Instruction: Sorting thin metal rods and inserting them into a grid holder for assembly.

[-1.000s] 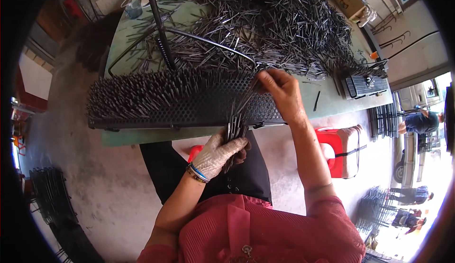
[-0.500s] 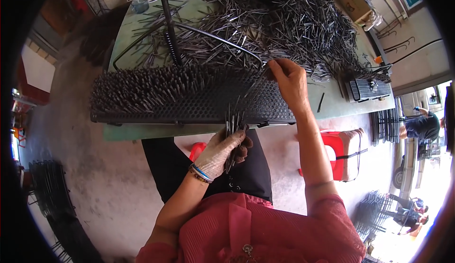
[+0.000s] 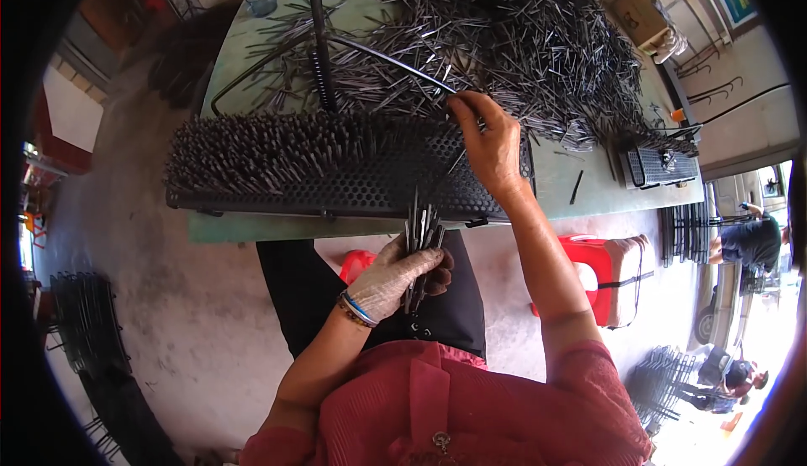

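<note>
My left hand (image 3: 388, 279), in a pale knitted glove, is closed around a bundle of thin dark strips (image 3: 424, 232) that point upward in front of the table edge. A long black perforated tray (image 3: 336, 195) lies along that edge. Packed upright in the holes of its left part are many similar strips (image 3: 261, 153), while bare holes show toward the right. My bare right hand (image 3: 494, 148) hangs over the tray's right part with thumb and fingers pinched together. Whatever lies between those fingertips is too small to make out. A bent black metal rod (image 3: 395, 61) ends close by them.
Behind the tray, a large heap of loose strips (image 3: 538, 37) covers the green table (image 3: 580, 163). A smaller perforated tray (image 3: 660, 166) sits at the right. Red stool (image 3: 580, 252) at right below; black racks (image 3: 88, 315) at left; people (image 3: 752, 239) far right.
My right hand has shifted left and slightly lower over the tray. The left hand still grips the bundle, and the whole view has shifted slightly.
</note>
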The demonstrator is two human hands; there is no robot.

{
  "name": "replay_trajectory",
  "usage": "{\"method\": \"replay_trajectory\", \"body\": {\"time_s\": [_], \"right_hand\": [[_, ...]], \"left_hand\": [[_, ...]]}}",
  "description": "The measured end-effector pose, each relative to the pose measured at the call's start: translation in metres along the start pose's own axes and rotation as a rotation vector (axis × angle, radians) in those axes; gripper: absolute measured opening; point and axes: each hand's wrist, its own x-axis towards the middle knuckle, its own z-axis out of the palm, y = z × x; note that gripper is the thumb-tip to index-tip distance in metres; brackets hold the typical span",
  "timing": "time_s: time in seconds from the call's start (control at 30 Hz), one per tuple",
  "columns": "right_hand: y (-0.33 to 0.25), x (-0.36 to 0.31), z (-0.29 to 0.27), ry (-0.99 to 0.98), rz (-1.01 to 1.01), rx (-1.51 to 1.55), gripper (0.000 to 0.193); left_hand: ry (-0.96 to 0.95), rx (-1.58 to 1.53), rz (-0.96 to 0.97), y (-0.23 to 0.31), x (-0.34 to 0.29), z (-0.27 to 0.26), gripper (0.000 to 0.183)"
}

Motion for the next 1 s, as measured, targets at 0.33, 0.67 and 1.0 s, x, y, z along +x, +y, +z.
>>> {"method": "replay_trajectory", "body": {"time_s": [0.33,0.67,1.0], "right_hand": [[0.014,0.007,-0.008,-0.148,-0.19,-0.031,0.014],[0.028,0.004,0.001,-0.14,-0.163,-0.001,0.013],[0.011,0.0,0.007,-0.057,-0.47,-0.237,0.013]], "left_hand": [[0.014,0.035,-0.012,0.005,-0.003,-0.004,0.021],[0.128,0.028,0.012,0.011,-0.009,-0.002,0.024],[0.134,0.052,0.025,0.01,-0.009,-0.007,0.028]]}}
